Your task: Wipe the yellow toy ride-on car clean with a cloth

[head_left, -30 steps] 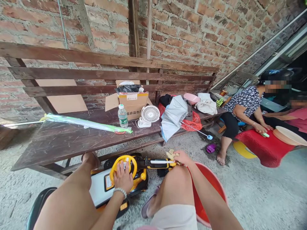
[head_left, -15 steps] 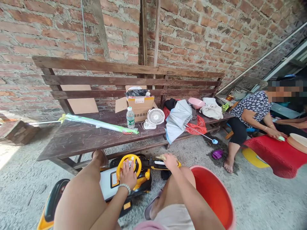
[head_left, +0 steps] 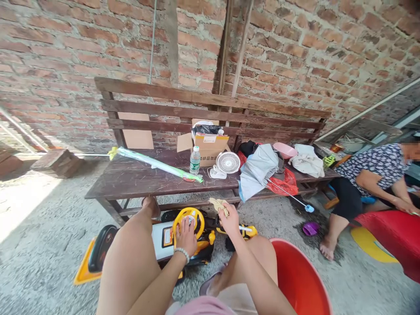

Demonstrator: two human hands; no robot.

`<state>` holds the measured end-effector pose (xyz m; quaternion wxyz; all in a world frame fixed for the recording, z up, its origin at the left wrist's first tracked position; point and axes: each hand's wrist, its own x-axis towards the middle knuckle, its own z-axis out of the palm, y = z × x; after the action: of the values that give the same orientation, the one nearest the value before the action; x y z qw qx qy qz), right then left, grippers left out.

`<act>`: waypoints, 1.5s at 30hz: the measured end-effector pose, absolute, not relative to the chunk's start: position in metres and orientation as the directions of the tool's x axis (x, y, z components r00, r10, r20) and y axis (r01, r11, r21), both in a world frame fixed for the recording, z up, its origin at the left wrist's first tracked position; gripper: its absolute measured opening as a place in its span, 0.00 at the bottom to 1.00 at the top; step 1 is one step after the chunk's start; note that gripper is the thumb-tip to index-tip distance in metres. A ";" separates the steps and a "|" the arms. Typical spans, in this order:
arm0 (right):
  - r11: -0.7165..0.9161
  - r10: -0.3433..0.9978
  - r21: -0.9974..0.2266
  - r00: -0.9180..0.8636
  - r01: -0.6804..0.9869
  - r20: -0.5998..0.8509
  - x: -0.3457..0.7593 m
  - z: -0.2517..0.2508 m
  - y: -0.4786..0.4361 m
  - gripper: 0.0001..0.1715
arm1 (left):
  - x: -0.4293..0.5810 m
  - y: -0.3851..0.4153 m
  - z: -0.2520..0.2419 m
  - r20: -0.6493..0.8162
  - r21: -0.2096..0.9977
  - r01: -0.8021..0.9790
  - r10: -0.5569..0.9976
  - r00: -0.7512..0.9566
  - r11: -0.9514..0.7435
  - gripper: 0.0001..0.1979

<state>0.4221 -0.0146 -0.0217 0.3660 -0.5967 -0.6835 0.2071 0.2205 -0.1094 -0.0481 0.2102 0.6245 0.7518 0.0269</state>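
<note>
Left hand: your left hand [head_left: 186, 237] lies on the yellow steering wheel [head_left: 188, 223] of the ride-on toy car [head_left: 160, 238], fingers spread and palm down; it is not closed around the rim.

Right hand: your right hand [head_left: 229, 221] has its fingers pressed together, pinching a crumpled tan scrap [head_left: 218, 205]. What the scrap is cannot be determined.

Toy car position: on the concrete floor [head_left: 42, 210], in front of your knees and just short of the wooden bench table [head_left: 131, 186]. A red plastic basin [head_left: 297, 275] stands beside your right leg.

Bench table: carries a cardboard box [head_left: 210, 148], a water bottle [head_left: 194, 160], a white desk fan [head_left: 228, 162], a grey umbrella [head_left: 257, 170], and a red plastic bag [head_left: 282, 183].

Backdrop: a bare brick wall [head_left: 295, 52] stands behind the bench table.

Co-worker: a seated person [head_left: 370, 175] is at far right, well apart from you, one hand reaching over a red mat [head_left: 393, 232].
</note>
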 end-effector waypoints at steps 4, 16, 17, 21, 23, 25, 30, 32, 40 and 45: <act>0.159 0.987 -0.538 -0.148 0.828 0.065 0.411 -0.020 -0.017 0.21 | 0.220 -0.114 -0.041 -0.329 0.362 0.904 0.939 -0.103 0.226 0.40; 0.204 0.956 -0.396 -0.269 0.895 -0.115 0.422 0.015 -0.049 0.20 | 0.197 -0.102 -0.064 -0.302 0.515 0.637 0.817 -0.491 0.573 0.40; 0.227 0.958 -0.403 -0.278 0.887 -0.073 0.415 0.021 -0.047 0.21 | 0.195 -0.102 -0.068 -0.313 0.523 0.631 0.818 -0.483 0.573 0.40; 0.377 0.922 -0.408 -0.379 0.832 0.079 0.360 0.039 -0.033 0.20 | 0.193 -0.107 -0.080 -0.302 0.522 0.662 0.843 -0.446 0.537 0.44; 0.471 0.873 -0.373 -0.482 0.799 0.069 0.326 0.039 -0.026 0.20 | 0.192 -0.109 -0.081 -0.307 0.499 0.690 0.852 -0.424 0.524 0.46; 0.547 0.808 -0.324 -0.588 0.772 -0.034 0.296 0.032 -0.019 0.24 | 0.190 -0.110 -0.077 -0.347 0.462 0.723 0.855 -0.386 0.514 0.46; 0.588 0.729 -0.247 -0.637 0.770 -0.250 0.277 0.001 -0.003 0.29 | 0.188 -0.109 -0.055 -0.470 0.362 0.780 0.823 -0.320 0.510 0.43; 0.570 0.747 -0.237 -0.616 0.787 -0.249 0.289 -0.005 0.003 0.29 | 0.189 -0.109 -0.050 -0.471 0.367 0.780 0.824 -0.314 0.507 0.45; 0.483 0.831 -0.025 -0.468 0.875 -0.302 0.331 -0.001 -0.025 0.20 | 0.195 -0.110 -0.059 -0.412 0.502 0.682 0.840 -0.352 0.532 0.51; 0.457 0.842 0.008 -0.429 0.890 -0.327 0.317 -0.005 -0.061 0.21 | 0.185 -0.097 -0.062 -0.431 0.675 0.451 0.808 -0.403 0.585 0.54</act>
<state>0.3170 -0.0606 -0.0049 -0.1436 -0.5144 -0.8413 0.0832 0.1846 -0.0970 -0.0617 0.3816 0.3912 0.8042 0.2338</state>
